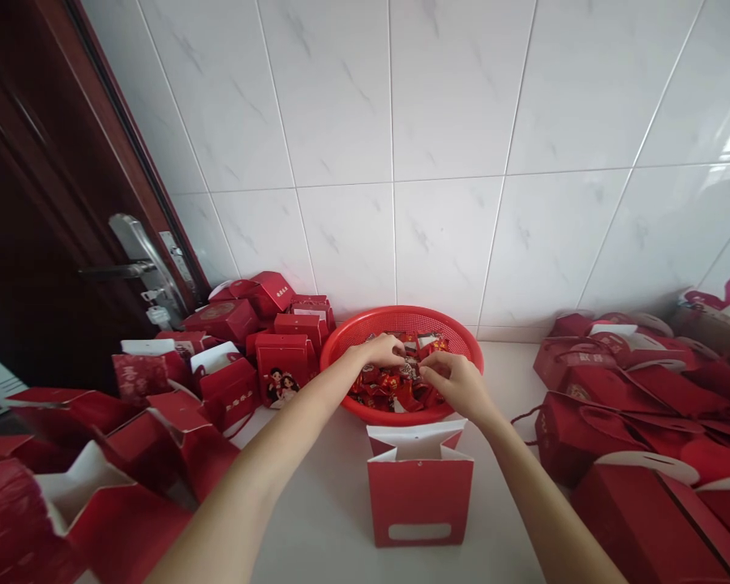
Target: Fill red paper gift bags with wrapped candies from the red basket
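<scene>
Both my hands are over a red plastic basket [462, 331] that holds red-wrapped sweets [377, 397]. My left hand [384, 350] reaches in from the left with its fingers curled; what they hold, if anything, is hidden. Close by on the right, my right hand [456, 381] has thumb and fingers bent together at the sweets, and I cannot make out what lies between them. An upright red paper gift box [421, 499] with its top open and a white interior stands in front of the basket, between my forearms.
Several red boxes [225, 397], some with open tops, crowd the left side, one [285, 365] printed with a cartoon couple. More closed red boxes [590, 430] with cord handles fill the right. A tiled wall [447, 243] rises behind; a door handle [139, 264] is at left.
</scene>
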A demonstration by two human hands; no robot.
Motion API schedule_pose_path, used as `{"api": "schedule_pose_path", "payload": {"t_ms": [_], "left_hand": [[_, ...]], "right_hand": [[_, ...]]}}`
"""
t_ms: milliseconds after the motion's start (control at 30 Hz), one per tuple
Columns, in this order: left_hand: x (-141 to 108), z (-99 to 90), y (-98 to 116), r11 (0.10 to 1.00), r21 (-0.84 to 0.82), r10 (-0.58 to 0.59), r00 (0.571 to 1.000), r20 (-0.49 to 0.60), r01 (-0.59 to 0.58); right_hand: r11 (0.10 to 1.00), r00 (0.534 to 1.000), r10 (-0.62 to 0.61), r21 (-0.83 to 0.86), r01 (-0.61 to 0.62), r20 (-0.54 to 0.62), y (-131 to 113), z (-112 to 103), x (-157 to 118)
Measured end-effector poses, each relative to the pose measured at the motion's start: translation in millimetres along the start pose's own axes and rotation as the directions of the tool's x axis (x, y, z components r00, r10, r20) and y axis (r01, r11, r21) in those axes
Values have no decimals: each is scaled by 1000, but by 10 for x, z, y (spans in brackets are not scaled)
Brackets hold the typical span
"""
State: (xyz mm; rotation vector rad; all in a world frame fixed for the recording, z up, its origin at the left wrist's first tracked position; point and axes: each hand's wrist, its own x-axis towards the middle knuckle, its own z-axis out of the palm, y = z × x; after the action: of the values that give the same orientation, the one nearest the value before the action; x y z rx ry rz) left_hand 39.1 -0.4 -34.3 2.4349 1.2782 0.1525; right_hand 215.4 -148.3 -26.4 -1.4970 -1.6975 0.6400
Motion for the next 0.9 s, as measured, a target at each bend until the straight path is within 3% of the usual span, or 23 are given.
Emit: {"api": "schedule_pose_path", "payload": {"t_ms": [167,300,367,467,533,767,833,900], "left_hand": [[-20,-72,-24,987,-159,51,995,85,-37],[-124,-261,84,924,-349,149,988,-50,-157],[-182,-318,193,804,-541,213,969,-125,-246],[-242,-315,371,573,-759,299,941,-158,-310],[-265,-283,460,514,-805,334,933,-131,-297],[-335,-238,421,499,-844,302,952,-43,-197],[-332,-220,383,548,-820,269,963,-13,-164],[-317,-176,385,661,-736,256,966,44,-142]], "right_hand": [[998,998,18,66,-14,-56,51,42,43],[959,972,105,279,-43,-212,111,71,109],[919,957,144,392,-35,-252,118,78,129],[886,969,83,462,35,-233,96,88,124],[874,971,49,480,71,-233,70,96,107],[778,964,55,616,122,-261,5,94,65],[734,953,98,667,125,-287,8,82,61],[678,935,169,725,119,-312,20,68,63]]}}
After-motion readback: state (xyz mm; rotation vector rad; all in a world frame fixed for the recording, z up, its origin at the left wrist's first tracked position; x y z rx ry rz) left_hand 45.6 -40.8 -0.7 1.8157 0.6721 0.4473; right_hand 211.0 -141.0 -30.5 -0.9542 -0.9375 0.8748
